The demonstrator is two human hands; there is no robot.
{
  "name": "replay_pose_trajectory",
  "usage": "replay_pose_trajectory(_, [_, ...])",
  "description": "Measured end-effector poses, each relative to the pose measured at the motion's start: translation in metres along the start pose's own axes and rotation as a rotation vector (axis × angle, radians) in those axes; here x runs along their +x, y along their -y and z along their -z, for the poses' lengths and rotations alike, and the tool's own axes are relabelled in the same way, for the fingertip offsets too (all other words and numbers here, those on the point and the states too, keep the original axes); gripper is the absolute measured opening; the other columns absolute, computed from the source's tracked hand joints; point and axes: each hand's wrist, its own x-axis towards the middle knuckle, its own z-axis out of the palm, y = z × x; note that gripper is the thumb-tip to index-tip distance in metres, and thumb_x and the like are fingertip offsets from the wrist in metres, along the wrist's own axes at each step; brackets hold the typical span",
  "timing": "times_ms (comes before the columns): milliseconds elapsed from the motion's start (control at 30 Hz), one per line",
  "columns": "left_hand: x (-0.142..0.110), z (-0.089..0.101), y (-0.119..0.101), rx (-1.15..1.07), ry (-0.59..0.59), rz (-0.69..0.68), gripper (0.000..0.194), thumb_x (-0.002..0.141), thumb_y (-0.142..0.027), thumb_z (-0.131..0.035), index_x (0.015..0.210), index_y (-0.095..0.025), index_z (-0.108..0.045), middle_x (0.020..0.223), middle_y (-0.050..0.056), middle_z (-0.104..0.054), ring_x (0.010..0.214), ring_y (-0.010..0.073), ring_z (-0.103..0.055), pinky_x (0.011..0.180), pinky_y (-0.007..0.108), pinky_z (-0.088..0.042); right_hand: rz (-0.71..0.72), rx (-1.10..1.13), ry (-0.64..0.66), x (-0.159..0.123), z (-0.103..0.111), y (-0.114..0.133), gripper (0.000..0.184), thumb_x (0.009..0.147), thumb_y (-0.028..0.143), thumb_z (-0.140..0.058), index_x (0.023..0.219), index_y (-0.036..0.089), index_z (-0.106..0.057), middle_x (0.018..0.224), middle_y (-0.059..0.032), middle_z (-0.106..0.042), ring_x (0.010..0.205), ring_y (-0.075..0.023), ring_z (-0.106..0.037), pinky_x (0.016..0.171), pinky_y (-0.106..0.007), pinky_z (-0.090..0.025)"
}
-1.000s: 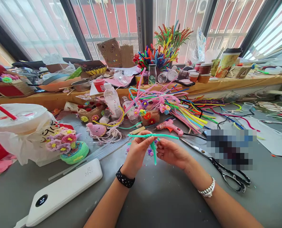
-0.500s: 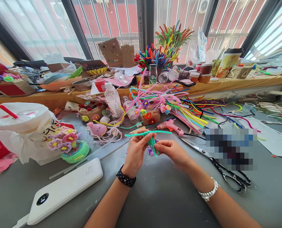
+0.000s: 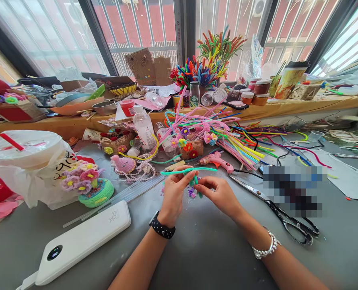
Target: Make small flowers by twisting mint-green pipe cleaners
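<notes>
Teal pipe cleaners point(image 3: 207, 169): held up over the near-middle of the grey tabletop point(image 3: 191, 257), near side of the pink glue gun point(image 3: 219, 162).
Left hand point(image 3: 171, 197): closed in a pinch where the strands meet.
Right hand point(image 3: 224, 197): fingertips narrowed on the hanging ends.
Bending: best done, it seems, with the crossing gripped firmly and the ends drawn snug in small, even pulls, the fuzz uncrushed.
Changed since the first frame: right fingertips moved lower and nearer the left hand; less hanging length shown.
</notes>
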Motion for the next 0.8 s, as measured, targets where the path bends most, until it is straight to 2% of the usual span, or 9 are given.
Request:
replay_pose_trajectory(167, [0.0036, 0.0026, -0.0003, 0.034, -0.002, -0.011, 0.015, 0.06, -0.018, -0.069, 0.073, -0.015, -0.063, 0.071, -0.002, -0.062, 0.065, 0.006, -0.054, 0.062, 0.016, -0.04, -0.002, -0.028, -0.022, 0.0002, 0.0021, -0.0012, 0.019, 0.075, 0.03, -0.053, 0.068, 0.014, -0.06, 0.06, -0.0009, -0.058, 0.056, -0.0119, -0.051, 0.054, -0.021, -0.039])
replay_pose_trajectory(367, [0.0007, 0.0014, 0.0006, -0.016, 0.048, 0.083, 0.017, 0.064, -0.022, -0.066, 0.079, -0.015, -0.062, 0.078, 0.002, -0.066, 0.071, 0.0109, -0.058, 0.063, 0.02, -0.042, 0.03, -0.047, -0.005, -0.0002, 0.0014, -0.0023, 0.017, 0.075, 0.028, -0.052, 0.071, 0.014, -0.062, 0.064, -0.0012, -0.06, 0.058, -0.0118, -0.051, 0.055, -0.021, -0.04])
replay_pose_trajectory(567, [0.0005, 0.0009, 0.0004, -0.019, 0.022, 0.061, 0.012, 0.066, -0.022, -0.063, 0.075, -0.014, -0.06, 0.078, 0.004, -0.068, 0.072, 0.0123, -0.06, 0.066, 0.021, -0.043, -0.002, -0.049, 0.018, 0.001, 0.0001, -0.0011, 0.016, 0.075, 0.026, -0.053, 0.069, 0.014, -0.062, 0.062, -0.0008, -0.059, 0.056, -0.0109, -0.049, 0.054, -0.02, -0.039])
replay_pose_trajectory(800, [-0.0006, 0.0008, -0.0006, 0.105, 0.141, 0.038, 0.022, 0.065, -0.02, -0.064, 0.087, -0.016, -0.06, 0.087, 0.006, -0.067, 0.077, 0.0164, -0.061, 0.071, 0.027, -0.044, -0.006, -0.082, 0.015, 0.001, -0.0001, -0.0042, 0.019, 0.076, 0.028, -0.051, 0.067, 0.015, -0.061, 0.06, -0.0005, -0.057, 0.054, -0.0109, -0.048, 0.051, -0.021, -0.037])
